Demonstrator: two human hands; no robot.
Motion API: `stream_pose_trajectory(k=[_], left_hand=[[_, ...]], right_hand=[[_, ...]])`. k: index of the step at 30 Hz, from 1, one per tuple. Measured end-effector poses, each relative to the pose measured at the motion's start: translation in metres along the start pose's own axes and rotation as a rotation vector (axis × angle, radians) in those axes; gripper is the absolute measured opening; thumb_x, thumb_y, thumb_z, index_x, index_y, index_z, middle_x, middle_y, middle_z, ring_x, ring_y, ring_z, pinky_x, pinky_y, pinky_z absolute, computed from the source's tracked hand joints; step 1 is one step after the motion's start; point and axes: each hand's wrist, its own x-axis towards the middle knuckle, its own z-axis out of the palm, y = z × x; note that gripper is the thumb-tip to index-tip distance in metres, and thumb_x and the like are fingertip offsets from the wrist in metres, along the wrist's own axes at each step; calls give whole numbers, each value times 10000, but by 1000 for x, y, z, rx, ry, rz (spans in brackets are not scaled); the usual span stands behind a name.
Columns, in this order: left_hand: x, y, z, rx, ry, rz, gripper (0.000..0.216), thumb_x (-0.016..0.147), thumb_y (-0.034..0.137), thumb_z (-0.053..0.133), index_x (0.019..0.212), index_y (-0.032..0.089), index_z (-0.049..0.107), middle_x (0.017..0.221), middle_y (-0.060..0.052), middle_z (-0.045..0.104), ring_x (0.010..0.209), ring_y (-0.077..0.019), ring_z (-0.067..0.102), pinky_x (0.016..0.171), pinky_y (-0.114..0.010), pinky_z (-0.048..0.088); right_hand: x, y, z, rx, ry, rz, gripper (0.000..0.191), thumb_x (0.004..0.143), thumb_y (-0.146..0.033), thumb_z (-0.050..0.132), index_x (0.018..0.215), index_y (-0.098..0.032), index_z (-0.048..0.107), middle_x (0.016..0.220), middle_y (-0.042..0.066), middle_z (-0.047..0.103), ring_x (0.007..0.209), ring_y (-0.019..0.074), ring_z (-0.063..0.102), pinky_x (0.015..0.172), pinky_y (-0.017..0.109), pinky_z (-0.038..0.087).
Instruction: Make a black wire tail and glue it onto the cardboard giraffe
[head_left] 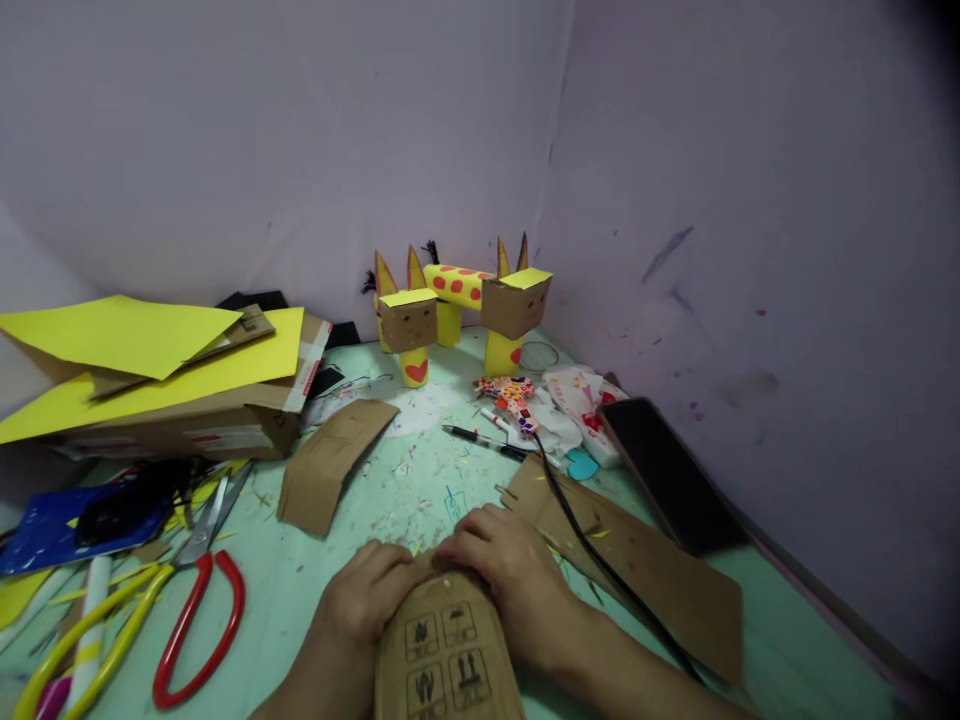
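Both hands grip the far end of a brown cardboard piece [448, 660] printed with black handling symbols, at the bottom centre. My left hand [367, 595] curls its fingers over the left of its top edge. My right hand [502, 570] closes over the right of that edge. The fingertips of the two hands almost meet on the cardboard. A black cable [592, 550] runs just right of my right hand across another flat cardboard sheet [652, 570].
Red-handled scissors [199, 600] and yellow-handled scissors [105, 625] lie at the left. A folded cardboard strip [330, 460] lies ahead, with a pen [480, 438], a dark phone [667, 470], yellow paper [142, 350] on a box, and cardboard animal figures [457, 305] by the wall.
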Motion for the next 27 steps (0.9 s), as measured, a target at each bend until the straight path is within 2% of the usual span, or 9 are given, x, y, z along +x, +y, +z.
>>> stream_pose_trajectory(k=[4, 7, 11, 15, 19, 22, 25, 27], left_hand=[[-1, 2, -3, 5, -4, -8, 251, 774, 115, 532, 991, 230, 584, 780, -18, 612, 688, -172, 572, 587, -283, 453], [-2, 3, -8, -32, -39, -28, 174, 753, 113, 541, 900, 206, 556, 758, -19, 615, 666, -165, 572, 574, -273, 447], [-2, 6, -10, -69, -22, 19, 116, 783, 125, 512, 859, 199, 557, 814, -38, 628, 701, -159, 584, 594, -264, 447], [2, 9, -11, 48, -65, -20, 126, 783, 110, 465, 742, 199, 546, 643, 6, 555, 593, -141, 537, 517, -246, 387], [3, 10, -10, 118, -95, -67, 128, 755, 136, 473, 642, 198, 470, 618, 7, 509, 578, -145, 509, 491, -250, 358], [0, 8, -7, 56, -49, -66, 72, 746, 126, 482, 761, 186, 518, 734, -28, 549, 673, -168, 544, 554, -269, 424], [-3, 5, -3, 20, 39, -29, 247, 748, 89, 482, 961, 193, 550, 892, -61, 583, 798, -185, 571, 640, -286, 476], [-4, 4, -3, 37, 63, -1, 269, 769, 83, 483, 991, 210, 564, 890, -53, 591, 790, -180, 573, 637, -282, 480]], right_hand=[[1, 3, 8, 55, 26, -140, 116, 746, -184, 686, 861, -198, 681, 787, 28, 649, 763, 168, 546, 676, 271, 392], [2, 6, 10, 68, 1, -134, 89, 745, -177, 699, 832, -181, 678, 770, 25, 662, 745, 156, 556, 651, 247, 400], [3, 6, 9, 27, -33, -121, 59, 748, -191, 700, 801, -185, 673, 763, 9, 675, 742, 147, 564, 654, 238, 403], [6, 7, 12, -51, -64, -97, 77, 704, -193, 731, 760, -179, 681, 712, 9, 666, 688, 142, 561, 602, 236, 392], [6, 10, 16, -26, 7, -124, 121, 687, -196, 721, 802, -214, 689, 710, -3, 670, 674, 149, 565, 591, 245, 391], [2, 11, 18, -27, 74, -176, 114, 710, -200, 688, 820, -227, 675, 728, -1, 671, 677, 158, 560, 592, 255, 391], [-1, 10, 18, -37, 135, -219, 107, 743, -184, 658, 848, -206, 660, 748, 17, 667, 688, 164, 557, 598, 261, 398], [-1, 8, 17, -18, 155, -227, 97, 749, -168, 656, 843, -190, 655, 755, 26, 663, 691, 162, 556, 603, 258, 406]])
